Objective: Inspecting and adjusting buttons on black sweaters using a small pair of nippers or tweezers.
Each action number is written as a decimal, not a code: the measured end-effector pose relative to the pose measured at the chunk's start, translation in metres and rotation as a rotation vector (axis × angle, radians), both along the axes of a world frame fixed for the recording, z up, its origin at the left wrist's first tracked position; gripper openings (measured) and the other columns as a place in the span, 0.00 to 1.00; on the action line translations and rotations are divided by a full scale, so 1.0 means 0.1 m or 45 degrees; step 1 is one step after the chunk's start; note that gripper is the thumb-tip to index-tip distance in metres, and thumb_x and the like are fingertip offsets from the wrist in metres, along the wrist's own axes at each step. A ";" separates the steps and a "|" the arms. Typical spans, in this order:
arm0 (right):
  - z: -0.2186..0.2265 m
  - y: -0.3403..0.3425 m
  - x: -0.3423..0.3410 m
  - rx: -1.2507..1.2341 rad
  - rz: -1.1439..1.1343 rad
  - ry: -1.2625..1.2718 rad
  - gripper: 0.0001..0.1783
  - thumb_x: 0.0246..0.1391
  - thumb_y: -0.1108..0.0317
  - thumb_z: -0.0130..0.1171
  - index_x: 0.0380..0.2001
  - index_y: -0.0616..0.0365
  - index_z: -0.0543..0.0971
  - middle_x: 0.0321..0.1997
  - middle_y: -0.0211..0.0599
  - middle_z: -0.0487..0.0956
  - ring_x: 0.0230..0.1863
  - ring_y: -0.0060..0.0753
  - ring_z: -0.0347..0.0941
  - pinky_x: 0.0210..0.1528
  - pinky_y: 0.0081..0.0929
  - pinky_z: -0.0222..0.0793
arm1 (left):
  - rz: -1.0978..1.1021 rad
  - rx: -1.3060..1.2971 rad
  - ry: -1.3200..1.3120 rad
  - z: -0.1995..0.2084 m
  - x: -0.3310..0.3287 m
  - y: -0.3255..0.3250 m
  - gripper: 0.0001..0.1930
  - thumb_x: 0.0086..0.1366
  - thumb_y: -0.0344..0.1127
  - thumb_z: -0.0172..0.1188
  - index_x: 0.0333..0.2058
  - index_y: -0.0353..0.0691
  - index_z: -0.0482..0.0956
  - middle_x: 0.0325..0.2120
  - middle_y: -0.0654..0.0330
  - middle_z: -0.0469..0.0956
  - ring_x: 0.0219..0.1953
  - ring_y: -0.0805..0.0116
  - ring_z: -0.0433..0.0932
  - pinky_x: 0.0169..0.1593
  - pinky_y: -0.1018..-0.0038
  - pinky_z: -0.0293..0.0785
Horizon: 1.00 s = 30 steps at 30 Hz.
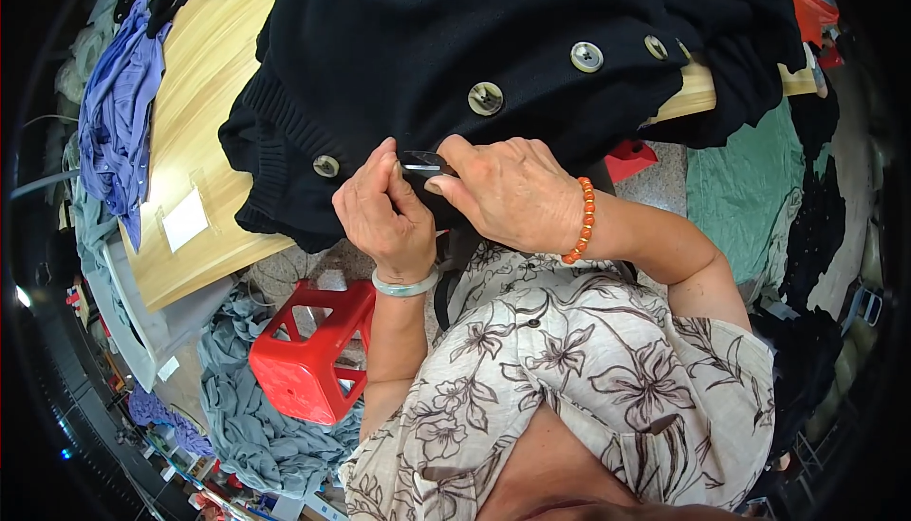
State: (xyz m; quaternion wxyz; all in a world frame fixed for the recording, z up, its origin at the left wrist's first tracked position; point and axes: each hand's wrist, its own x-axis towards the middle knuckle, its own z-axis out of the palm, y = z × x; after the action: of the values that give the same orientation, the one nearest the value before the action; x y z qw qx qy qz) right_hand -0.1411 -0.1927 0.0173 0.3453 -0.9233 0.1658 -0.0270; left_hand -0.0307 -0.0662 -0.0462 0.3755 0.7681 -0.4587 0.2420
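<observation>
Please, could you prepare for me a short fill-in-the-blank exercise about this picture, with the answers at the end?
1. The left hand and the right hand are close to a dark knitted garment whose buttons are ____ in shape.
2. The beaded bracelet is worn on the person's ____ side.
3. The plastic stool is ____ in colour.
4. The white paper on the wood-grained table lies to the ____ of both hands.

Missing words: round; right; red; left.

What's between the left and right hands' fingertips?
Head view: a small dark tool with shiny metal on it, held by the right hand; black knit garment behind.
</observation>
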 end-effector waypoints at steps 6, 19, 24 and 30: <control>0.03 -0.01 -0.01 0.039 0.001 0.026 0.14 0.64 0.59 0.58 0.39 0.60 0.74 0.20 0.47 0.79 0.24 0.53 0.79 0.28 0.44 0.74 | -0.014 -0.008 0.008 0.00 0.01 0.01 0.06 0.69 0.23 0.59 0.44 0.35 0.77 0.40 0.56 0.86 0.39 0.62 0.84 0.44 0.69 0.72; 0.02 -0.07 0.02 0.097 0.050 -0.032 0.15 0.65 0.58 0.57 0.39 0.62 0.75 0.20 0.46 0.79 0.24 0.52 0.80 0.27 0.41 0.75 | -0.066 -0.027 0.073 -0.01 0.04 0.04 0.06 0.70 0.23 0.57 0.44 0.35 0.76 0.41 0.56 0.86 0.38 0.64 0.84 0.44 0.69 0.72; 0.07 -0.09 0.07 0.143 0.128 0.060 0.16 0.67 0.57 0.54 0.37 0.62 0.74 0.20 0.47 0.79 0.24 0.53 0.79 0.26 0.43 0.74 | -0.068 -0.030 0.040 -0.02 0.03 0.04 0.06 0.70 0.24 0.57 0.44 0.36 0.76 0.41 0.54 0.86 0.39 0.62 0.84 0.45 0.69 0.72; 0.04 -0.07 0.06 0.176 0.149 0.039 0.16 0.67 0.57 0.53 0.36 0.61 0.73 0.20 0.46 0.78 0.25 0.53 0.79 0.28 0.45 0.74 | -0.089 -0.136 0.041 -0.06 -0.04 0.03 0.05 0.70 0.25 0.57 0.43 0.35 0.76 0.44 0.50 0.84 0.42 0.56 0.82 0.47 0.67 0.73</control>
State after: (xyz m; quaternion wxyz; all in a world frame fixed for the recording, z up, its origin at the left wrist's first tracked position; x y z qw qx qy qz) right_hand -0.1354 -0.1995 0.0208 0.4067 -0.9057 0.1182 0.0190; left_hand -0.0343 -0.0634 -0.0522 0.4315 0.7342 -0.4656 0.2407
